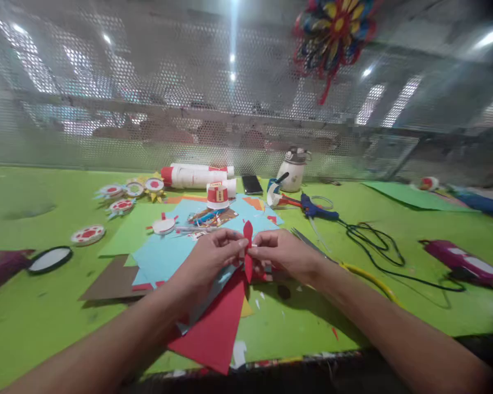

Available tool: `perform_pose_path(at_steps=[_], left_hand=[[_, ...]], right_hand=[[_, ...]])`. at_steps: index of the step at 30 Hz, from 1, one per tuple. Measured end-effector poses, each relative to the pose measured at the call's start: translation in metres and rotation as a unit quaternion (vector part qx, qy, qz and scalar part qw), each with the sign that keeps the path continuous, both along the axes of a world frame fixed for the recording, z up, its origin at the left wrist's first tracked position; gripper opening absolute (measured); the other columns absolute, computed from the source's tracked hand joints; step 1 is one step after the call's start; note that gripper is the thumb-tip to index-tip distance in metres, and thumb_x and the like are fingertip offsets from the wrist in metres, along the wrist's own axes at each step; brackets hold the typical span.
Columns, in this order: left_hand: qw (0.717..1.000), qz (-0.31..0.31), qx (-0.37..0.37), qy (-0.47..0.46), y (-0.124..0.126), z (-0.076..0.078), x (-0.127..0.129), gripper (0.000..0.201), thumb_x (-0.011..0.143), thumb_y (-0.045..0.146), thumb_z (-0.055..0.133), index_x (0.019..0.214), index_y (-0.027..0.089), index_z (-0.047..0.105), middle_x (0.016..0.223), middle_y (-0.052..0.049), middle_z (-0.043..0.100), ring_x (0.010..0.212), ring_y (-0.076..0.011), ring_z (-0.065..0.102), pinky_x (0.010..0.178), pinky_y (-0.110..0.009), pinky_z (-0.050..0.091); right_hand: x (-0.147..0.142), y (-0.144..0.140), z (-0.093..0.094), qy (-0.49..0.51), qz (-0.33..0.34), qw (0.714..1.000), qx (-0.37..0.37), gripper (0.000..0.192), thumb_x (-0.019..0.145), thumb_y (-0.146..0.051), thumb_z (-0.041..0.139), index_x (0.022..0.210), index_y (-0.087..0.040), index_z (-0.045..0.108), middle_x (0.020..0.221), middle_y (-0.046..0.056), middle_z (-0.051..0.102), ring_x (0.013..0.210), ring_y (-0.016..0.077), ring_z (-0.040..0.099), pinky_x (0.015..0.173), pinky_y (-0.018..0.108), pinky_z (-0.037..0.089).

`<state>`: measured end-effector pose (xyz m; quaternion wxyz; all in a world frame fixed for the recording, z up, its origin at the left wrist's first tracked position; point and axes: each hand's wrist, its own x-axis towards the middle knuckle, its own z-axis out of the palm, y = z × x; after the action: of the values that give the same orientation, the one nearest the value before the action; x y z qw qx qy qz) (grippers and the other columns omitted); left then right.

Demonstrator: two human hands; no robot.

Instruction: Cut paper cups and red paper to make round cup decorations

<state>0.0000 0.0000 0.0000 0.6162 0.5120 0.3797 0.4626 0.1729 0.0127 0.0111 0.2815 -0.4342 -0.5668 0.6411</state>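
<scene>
both hands meet mid-table: left hand and right hand pinch small red paper piece between fingertips, held upright just above green table. below, red sheet overlaps light blue sheets. blue glue gun lies beyond, well apart. scissors just beside right hand.

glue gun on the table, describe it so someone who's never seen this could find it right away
On the green table, look right of the pale blue paper sheets, near the white pot at the back edge. The glue gun lies flat there, dark blue, trailing a black cord rightward, unlike anything nearby.
</scene>
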Motion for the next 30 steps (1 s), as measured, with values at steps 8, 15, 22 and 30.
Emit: perform_pose_path(at_steps=[8,15,22,30], left_hand=[[0.999,0.004,-0.006,0.037,0.0012,-0.0044,-0.0010,0.019,0.072,0.032,0.067,0.069,0.015,0.058,0.061,0.002,0.053,0.057,-0.0097,0.044,0.057,-0.024,0.033],[0.998,0.014,-0.005,0.062,-0.0012,0.0005,0.0001,0.020,0.071,0.032,0.067,0.067,0.015,0.059,0.057,0.002,0.051,0.054,-0.0094,0.041,0.055,-0.024,0.030],[0.999,0.004,0.002,0.042,0.0007,-0.0017,-0.0004,0.021,0.071,0.032,0.068,0.064,0.015,0.057,0.054,0.003,0.051,0.052,-0.0090,0.041,0.054,-0.024,0.030],[0.998,0.036,0.022,0.048,0.0038,-0.0026,-0.0023,0.019,0.074,0.031,0.065,0.069,0.014,0.059,0.060,0.002,0.053,0.055,-0.0091,0.044,0.055,-0.024,0.032]], right_hand=[[-0.0012,-0.0010,0.0016,-0.010,0.010,1.000,0.021,0.024,0.069,-0.036,0.072,0.066,-0.017,0.057,0.054,-0.002,0.062,0.049,0.0092,0.054,0.048,0.021,0.041],[-0.0029,-0.0019,0.0015,-0.014,0.006,0.999,0.035,0.026,0.063,-0.033,0.077,0.066,-0.017,0.057,0.053,-0.003,0.061,0.049,0.0095,0.053,0.047,0.021,0.038],[-0.0026,-0.0001,-0.0035,-0.029,0.012,0.999,0.034,0.019,0.073,-0.031,0.069,0.070,-0.017,0.056,0.055,-0.002,0.060,0.049,0.0086,0.051,0.045,0.019,0.035],[0.0008,-0.0019,0.0036,-0.025,0.018,0.999,0.022,0.025,0.074,-0.039,0.070,0.076,-0.017,0.058,0.060,-0.003,0.060,0.054,0.0080,0.052,0.047,0.018,0.039]])
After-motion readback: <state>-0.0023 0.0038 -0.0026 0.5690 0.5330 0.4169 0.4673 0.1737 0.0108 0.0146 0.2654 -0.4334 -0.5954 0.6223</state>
